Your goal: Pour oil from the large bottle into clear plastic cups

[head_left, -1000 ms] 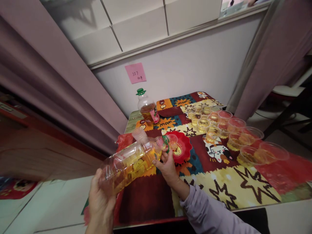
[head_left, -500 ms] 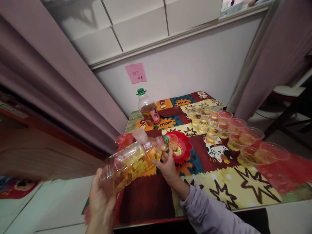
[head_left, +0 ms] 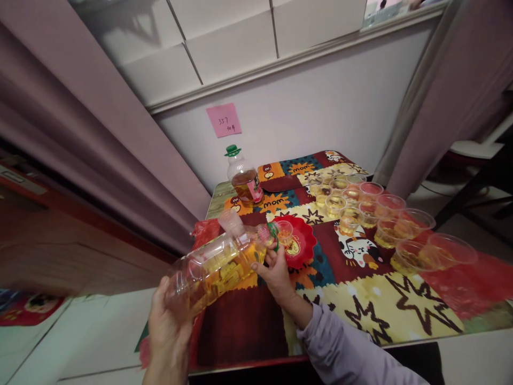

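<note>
A large clear plastic bottle (head_left: 218, 270) of yellow liquid lies tilted across the middle of the view, its neck low and toward the right. My left hand (head_left: 170, 321) is closed round its base. Under the neck, my right hand (head_left: 278, 275) grips the bottle with thumb and fingers, partly hidden behind it. A green ring (head_left: 273, 235) circles the neck. Right at the bottle's mouth is a clear plastic cup (head_left: 285, 230), over a red scalloped plate (head_left: 306, 243). Whether the cup touches the plate, I cannot tell.
Several clear cups (head_left: 350, 218) of yellowish liquid stand in rows on the table's right side. A second bottle (head_left: 246, 184) with a green cap stands upright near the wall. Red plastic film (head_left: 206, 230) lies at the left edge. A patterned mat (head_left: 248, 331) covers the table.
Both hands and the bottle stay in almost the same place. The bottle and my left hand have shifted very slightly to the right.
</note>
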### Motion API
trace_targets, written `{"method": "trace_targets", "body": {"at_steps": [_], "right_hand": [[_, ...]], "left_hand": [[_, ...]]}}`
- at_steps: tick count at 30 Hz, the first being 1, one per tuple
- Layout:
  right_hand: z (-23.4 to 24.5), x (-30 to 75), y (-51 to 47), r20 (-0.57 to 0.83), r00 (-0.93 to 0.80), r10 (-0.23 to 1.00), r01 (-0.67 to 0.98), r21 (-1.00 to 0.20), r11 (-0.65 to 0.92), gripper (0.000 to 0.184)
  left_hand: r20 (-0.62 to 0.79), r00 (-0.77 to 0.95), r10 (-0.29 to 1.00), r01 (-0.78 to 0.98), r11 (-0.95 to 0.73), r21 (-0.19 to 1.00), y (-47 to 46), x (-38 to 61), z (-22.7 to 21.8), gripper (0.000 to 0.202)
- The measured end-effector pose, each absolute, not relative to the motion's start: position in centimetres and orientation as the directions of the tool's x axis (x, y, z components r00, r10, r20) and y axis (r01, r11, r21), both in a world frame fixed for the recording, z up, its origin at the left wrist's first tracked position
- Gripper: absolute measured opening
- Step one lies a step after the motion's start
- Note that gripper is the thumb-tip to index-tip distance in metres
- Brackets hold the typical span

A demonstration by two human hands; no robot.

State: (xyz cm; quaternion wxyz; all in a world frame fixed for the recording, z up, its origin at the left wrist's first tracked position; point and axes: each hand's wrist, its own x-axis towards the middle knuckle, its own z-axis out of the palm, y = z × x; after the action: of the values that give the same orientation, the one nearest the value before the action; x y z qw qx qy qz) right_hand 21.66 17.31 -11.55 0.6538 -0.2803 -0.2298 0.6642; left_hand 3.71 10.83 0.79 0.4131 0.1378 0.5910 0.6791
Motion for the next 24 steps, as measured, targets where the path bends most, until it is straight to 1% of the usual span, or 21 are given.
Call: {"method": "trace_targets", "body": {"at_steps": [6,8,11,15,17,19,22,24], "right_hand": [[-11.6,21.6,17.4,-0.080,0.003,0.997,-0.734,-0.677,-0.052,0.096],[-11.6,21.6,17.4,-0.075,0.003,0.997,-0.723,-0.689,-0.050,0.096],[-11.4,21.8,17.2,-0.053,0.008,0.999,-0.692,-0.721,-0.033,0.090],[-10.3,22.5,16.5,-0.018,0.018,1.000,-0.608,-0.794,-0.003,0.079],[-9.2,23.1,16.0,0.007,0.039,0.999,-0.538,-0.843,0.027,0.075],[-7.9,23.8,15.5,0.065,0.083,0.994,-0.433,-0.896,0.095,0.075],[-5.7,24.8,15.0,0.225,0.136,0.965,-0.215,-0.944,0.250,0.083],[-4.4,25.1,14.8,0.355,0.134,0.925,-0.063,-0.929,0.366,0.088]], "left_hand": [[-0.341,-0.622,0.705,-0.431,0.056,0.901,10.9,3.8,0.7,0.034],[-0.352,-0.623,0.698,-0.445,0.054,0.894,11.0,3.9,0.5,0.032],[-0.352,-0.620,0.702,-0.473,0.024,0.881,11.0,4.0,-0.1,0.030],[-0.379,-0.606,0.699,-0.524,0.008,0.852,10.9,4.1,-1.6,0.036],[-0.376,-0.613,0.695,-0.540,-0.021,0.842,11.0,4.2,-2.6,0.038],[-0.366,-0.614,0.699,-0.554,-0.052,0.831,11.1,4.4,-3.5,0.039],[-0.353,-0.594,0.723,-0.559,-0.056,0.827,11.3,5.0,-4.9,0.038],[-0.336,-0.604,0.723,-0.527,-0.046,0.849,11.5,5.4,-6.1,0.034]]}}
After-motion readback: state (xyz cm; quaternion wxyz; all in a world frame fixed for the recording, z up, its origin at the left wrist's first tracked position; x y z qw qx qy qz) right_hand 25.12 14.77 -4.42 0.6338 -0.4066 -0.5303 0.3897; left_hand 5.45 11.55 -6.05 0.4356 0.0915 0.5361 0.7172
